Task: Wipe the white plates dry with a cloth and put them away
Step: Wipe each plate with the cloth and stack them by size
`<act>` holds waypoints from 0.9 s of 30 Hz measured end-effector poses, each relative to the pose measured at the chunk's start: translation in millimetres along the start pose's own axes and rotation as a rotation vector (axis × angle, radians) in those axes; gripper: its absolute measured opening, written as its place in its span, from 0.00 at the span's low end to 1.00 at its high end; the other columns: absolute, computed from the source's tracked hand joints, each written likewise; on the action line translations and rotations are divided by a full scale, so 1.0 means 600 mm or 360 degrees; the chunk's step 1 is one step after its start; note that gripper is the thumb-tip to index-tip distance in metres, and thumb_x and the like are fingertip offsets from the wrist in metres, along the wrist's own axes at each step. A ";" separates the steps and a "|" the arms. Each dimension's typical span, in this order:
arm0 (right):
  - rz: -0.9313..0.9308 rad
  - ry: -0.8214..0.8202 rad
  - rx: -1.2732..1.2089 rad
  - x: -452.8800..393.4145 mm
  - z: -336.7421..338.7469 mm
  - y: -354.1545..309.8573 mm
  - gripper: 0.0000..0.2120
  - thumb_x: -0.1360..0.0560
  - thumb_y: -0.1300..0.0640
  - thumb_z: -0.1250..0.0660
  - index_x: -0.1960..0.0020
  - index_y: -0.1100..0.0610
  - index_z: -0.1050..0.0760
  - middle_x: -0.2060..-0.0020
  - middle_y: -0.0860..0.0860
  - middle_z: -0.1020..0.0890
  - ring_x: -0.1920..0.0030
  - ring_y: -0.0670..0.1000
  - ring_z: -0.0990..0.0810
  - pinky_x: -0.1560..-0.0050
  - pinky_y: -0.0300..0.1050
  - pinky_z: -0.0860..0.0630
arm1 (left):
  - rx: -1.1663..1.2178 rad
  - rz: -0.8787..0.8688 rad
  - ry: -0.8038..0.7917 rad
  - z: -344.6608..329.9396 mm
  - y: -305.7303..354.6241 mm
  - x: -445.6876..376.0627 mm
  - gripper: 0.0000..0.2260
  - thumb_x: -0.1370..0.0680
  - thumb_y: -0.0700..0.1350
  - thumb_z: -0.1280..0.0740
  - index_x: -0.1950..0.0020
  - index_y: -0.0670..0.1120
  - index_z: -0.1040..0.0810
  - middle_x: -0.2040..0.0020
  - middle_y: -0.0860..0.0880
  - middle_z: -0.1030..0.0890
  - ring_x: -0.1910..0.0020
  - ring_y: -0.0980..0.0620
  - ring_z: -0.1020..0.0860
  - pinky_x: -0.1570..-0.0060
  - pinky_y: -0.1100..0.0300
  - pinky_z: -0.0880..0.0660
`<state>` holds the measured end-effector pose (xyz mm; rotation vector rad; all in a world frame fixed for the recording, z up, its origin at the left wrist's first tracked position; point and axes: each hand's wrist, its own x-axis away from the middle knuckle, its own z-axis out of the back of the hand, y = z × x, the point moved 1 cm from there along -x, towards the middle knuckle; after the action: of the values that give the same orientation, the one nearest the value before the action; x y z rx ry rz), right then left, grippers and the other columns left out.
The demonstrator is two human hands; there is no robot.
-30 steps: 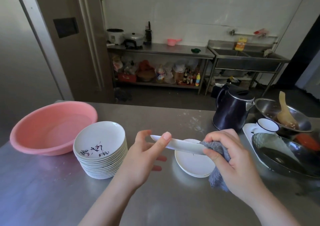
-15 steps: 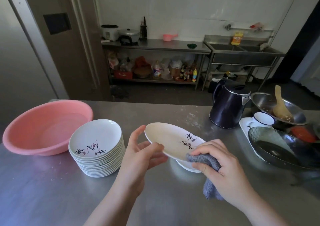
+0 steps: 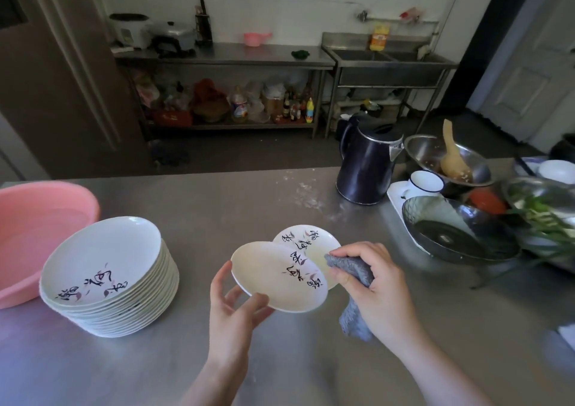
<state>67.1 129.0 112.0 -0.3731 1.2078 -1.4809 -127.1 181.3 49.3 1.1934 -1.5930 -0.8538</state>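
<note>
Holding a white plate [image 3: 278, 276] by its near rim in my left hand [image 3: 231, 313], I grip the grey cloth [image 3: 353, 284] in my right hand [image 3: 378, 290] against its far edge. Beneath lies another plate [image 3: 306, 239]; left stands the plate stack [image 3: 109, 276], beyond it a pink basin [image 3: 40, 222].

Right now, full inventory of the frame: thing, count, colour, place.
held plate: 1, white, above the counter
plate on counter: 1, white, behind the held plate
plate stack: 1, white, counter left
basin: 1, pink, far left
cloth: 1, grey, at the held plate's right rim
kettle: 1, dark, counter right
metal bowls: several, steel, far right
counter: 1, steel
left hand: holds the plate's near rim
right hand: grips the cloth
</note>
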 end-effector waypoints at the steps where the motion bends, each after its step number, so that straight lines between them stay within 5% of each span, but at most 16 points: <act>1: -0.0024 0.0009 0.0015 -0.001 0.004 0.009 0.09 0.34 0.57 0.28 0.54 0.48 0.20 0.55 0.40 0.19 0.47 0.48 0.24 0.48 0.32 0.31 | 0.0002 0.0016 -0.0011 -0.004 -0.010 -0.009 0.37 0.39 0.38 0.29 0.32 0.58 0.30 0.38 0.40 0.21 0.52 0.47 0.15 0.61 0.59 0.19; 8: -0.0103 0.0101 0.0083 -0.008 0.039 0.062 0.07 0.33 0.52 0.29 0.55 0.45 0.21 0.55 0.39 0.20 0.49 0.46 0.23 0.50 0.29 0.32 | 0.0019 0.0119 -0.0062 -0.038 -0.067 -0.064 0.37 0.39 0.36 0.29 0.34 0.60 0.30 0.39 0.42 0.21 0.48 0.45 0.17 0.63 0.60 0.19; 13: -0.0203 0.0125 0.0091 -0.006 0.056 0.094 0.11 0.33 0.54 0.28 0.54 0.41 0.22 0.54 0.41 0.20 0.50 0.48 0.22 0.50 0.31 0.30 | 0.0002 0.0158 -0.0077 -0.066 -0.098 -0.103 0.34 0.29 0.27 0.32 0.33 0.60 0.31 0.35 0.43 0.24 0.44 0.43 0.19 0.62 0.60 0.19; 20: -0.0241 0.0082 0.0046 -0.008 0.057 0.123 0.09 0.32 0.53 0.28 0.54 0.42 0.21 0.56 0.44 0.20 0.51 0.49 0.21 0.50 0.31 0.30 | -0.0050 0.0236 -0.0082 -0.085 -0.122 -0.149 0.35 0.38 0.37 0.29 0.39 0.65 0.31 0.35 0.46 0.25 0.38 0.43 0.23 0.59 0.60 0.19; 24: -0.0268 0.0067 0.0022 -0.009 0.059 0.134 0.09 0.32 0.53 0.28 0.53 0.43 0.21 0.56 0.44 0.20 0.51 0.48 0.21 0.50 0.30 0.30 | -0.0255 0.0250 -0.0185 -0.083 -0.128 -0.153 0.44 0.43 0.45 0.21 0.33 0.65 0.40 0.32 0.51 0.26 0.37 0.50 0.24 0.39 0.51 0.25; 27: -0.0274 0.0061 0.0004 -0.009 0.056 0.138 0.07 0.31 0.47 0.30 0.53 0.43 0.21 0.55 0.44 0.20 0.50 0.48 0.21 0.50 0.30 0.30 | -0.0431 0.0255 -0.0271 -0.085 -0.130 -0.151 0.50 0.39 0.38 0.20 0.28 0.62 0.45 0.34 0.53 0.26 0.41 0.55 0.23 0.47 0.58 0.26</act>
<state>140.1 131.0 60.5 -0.4580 1.2291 -1.6432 -47.2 246.4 -30.0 0.8093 -1.6232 -1.0496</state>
